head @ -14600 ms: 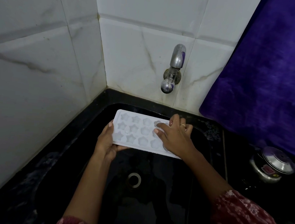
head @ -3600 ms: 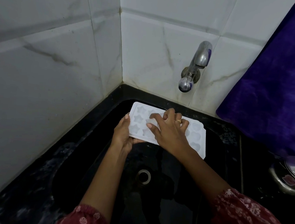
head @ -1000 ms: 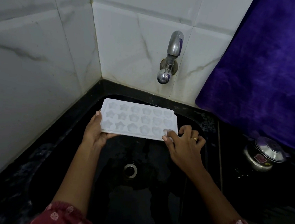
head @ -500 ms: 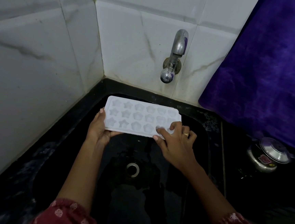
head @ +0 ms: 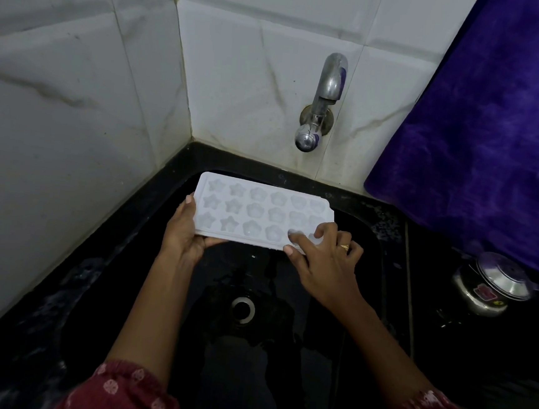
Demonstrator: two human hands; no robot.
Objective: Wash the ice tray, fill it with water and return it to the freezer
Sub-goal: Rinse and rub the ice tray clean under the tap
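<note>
A white ice tray (head: 254, 209) with star and flower moulds is held level over the black sink (head: 375, 246), below the wall tap (head: 318, 110). My left hand (head: 182, 232) grips its left end, thumb along the edge and fingers underneath. My right hand (head: 325, 258) is at the tray's near right corner, with the forefinger and thumb laid on the moulds there and the other fingers curled by the edge. No water runs from the tap.
White tiled walls close in the sink at the left and back. A purple cloth (head: 483, 125) hangs at the right. A steel lidded pot (head: 492, 286) stands on the black counter to the right. The drain (head: 243, 309) lies below the tray.
Since a second ago my right hand has slid from the tray's right end onto its near right corner moulds. The tray stays held over the sink.
</note>
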